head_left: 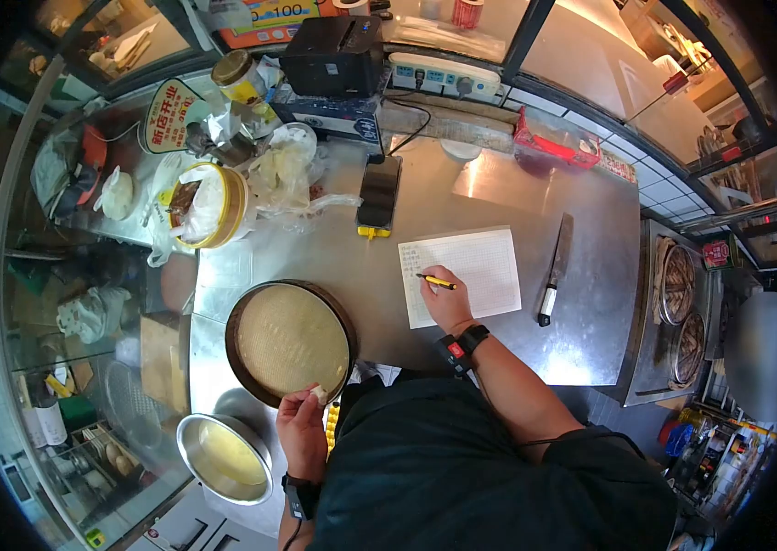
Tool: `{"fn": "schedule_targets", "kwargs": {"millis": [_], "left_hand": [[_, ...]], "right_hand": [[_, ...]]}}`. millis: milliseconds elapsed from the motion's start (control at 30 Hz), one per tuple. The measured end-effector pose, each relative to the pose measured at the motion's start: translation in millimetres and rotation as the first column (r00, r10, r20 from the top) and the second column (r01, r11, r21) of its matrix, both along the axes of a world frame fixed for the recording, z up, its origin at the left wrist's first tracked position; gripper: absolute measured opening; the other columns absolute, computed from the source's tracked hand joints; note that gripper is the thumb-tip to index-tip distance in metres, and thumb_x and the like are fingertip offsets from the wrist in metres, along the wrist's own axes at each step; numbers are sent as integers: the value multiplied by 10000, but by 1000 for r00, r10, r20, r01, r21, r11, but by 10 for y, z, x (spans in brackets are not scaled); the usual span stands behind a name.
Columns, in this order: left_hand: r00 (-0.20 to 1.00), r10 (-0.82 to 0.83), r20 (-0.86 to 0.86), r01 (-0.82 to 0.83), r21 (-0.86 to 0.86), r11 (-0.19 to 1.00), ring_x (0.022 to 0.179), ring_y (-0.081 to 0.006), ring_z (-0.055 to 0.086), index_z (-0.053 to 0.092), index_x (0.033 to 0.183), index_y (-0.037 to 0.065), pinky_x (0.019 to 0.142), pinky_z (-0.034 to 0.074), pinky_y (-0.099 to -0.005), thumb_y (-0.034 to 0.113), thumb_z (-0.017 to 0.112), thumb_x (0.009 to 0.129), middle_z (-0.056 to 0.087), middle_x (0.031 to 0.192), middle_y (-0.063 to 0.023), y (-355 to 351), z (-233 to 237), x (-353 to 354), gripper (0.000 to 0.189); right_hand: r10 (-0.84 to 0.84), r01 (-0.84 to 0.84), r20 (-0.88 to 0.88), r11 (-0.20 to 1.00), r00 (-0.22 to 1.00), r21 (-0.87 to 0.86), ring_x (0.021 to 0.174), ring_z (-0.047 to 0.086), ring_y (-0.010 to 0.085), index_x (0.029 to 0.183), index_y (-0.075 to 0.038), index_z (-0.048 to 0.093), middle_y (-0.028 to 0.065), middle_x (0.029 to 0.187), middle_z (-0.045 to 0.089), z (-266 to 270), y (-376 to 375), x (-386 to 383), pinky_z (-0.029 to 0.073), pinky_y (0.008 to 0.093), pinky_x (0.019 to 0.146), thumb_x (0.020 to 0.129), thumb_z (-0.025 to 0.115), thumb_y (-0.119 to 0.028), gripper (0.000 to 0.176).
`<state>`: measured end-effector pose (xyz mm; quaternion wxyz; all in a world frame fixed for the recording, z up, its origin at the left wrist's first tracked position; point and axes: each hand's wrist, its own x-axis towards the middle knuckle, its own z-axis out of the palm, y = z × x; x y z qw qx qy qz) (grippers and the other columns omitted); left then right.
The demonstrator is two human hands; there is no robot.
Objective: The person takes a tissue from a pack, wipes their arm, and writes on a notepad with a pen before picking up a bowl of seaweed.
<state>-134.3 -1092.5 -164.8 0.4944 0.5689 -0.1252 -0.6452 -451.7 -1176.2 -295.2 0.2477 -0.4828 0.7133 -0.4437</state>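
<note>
My right hand (446, 301) grips a yellow and black pen (438, 282) above a gridded sheet of paper (485, 275). Several short lines of writing stand near the paper's upper left corner. At the near edge of a round, dark-rimmed pan (352, 344), my left hand (300, 424) pinches a small pale lump (319, 392); I cannot make out its kind. A tan, textured layer (289, 338) covers the pan's bottom. Left of that hand sits a metal bowl (188, 443) with pale yellow contents (228, 455).
A knife (557, 268) with a white and black handle lies right of the paper. Beyond the paper are a phone (379, 195) and a black printer (333, 57). A yellow-rimmed tub (240, 207) and plastic bags (283, 170) crowd the back left. Round trays (678, 285) stand far right.
</note>
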Motion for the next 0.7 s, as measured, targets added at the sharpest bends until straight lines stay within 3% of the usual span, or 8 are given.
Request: {"fn": "schedule_targets", "kwargs": {"millis": [267, 700], "left_hand": [[1000, -1, 2, 1, 6, 1000, 1023, -232, 662, 603, 992, -12, 968, 538, -363, -47, 623, 928, 674, 1108, -165, 2, -10, 5, 75], [1000, 4, -6, -4, -8, 1000, 1022, -231, 663, 603, 995, -5, 959, 539, -362, -55, 615, 929, 675, 1107, -158, 7, -29, 12, 84]], "right_hand": [[67, -66, -141, 998, 988, 6, 886, 674, 336, 941, -81, 656, 131, 914, 700, 47, -5, 9, 547, 419, 780, 852, 668, -100, 92], [17, -16, -95, 1000, 995, 20, 888, 672, 346, 938, -79, 657, 133, 916, 703, 12, 0, 48, 548, 418, 787, 848, 663, -103, 94]]}}
